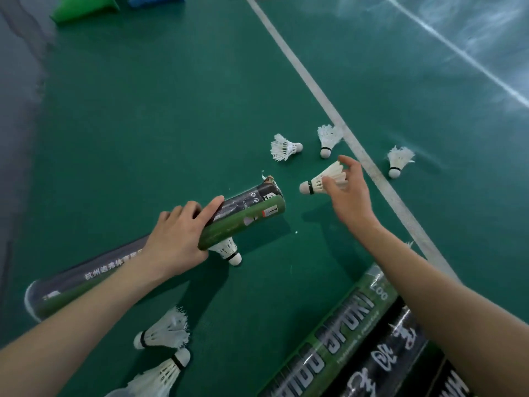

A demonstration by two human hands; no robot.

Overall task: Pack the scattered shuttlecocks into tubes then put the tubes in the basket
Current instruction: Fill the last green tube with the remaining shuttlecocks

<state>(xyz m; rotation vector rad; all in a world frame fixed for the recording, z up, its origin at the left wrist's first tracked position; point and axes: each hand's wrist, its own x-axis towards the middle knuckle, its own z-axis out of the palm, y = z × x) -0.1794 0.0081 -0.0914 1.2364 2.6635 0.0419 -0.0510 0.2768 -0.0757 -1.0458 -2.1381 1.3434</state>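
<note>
My left hand (179, 240) grips a green and black tube (243, 217) held above the green court floor; the cork end of a shuttlecock (230, 250) sticks out of its near, lower end. My right hand (347, 193) pinches the feathers of a white shuttlecock (320, 180), cork pointing left toward the tube's torn far mouth. Three loose shuttlecocks lie beyond: one (284, 147), one (329, 138) by the white line, one (399, 161) right of it. Two more lie near my left forearm, one (164, 330) and one (160, 373).
A long tube (71, 282) lies on the floor under my left forearm. More green and black tubes (352, 333) lie at the bottom right under my right arm. A white court line (315, 87) runs diagonally. Green (86, 7) and blue (154, 0) objects sit at the top left.
</note>
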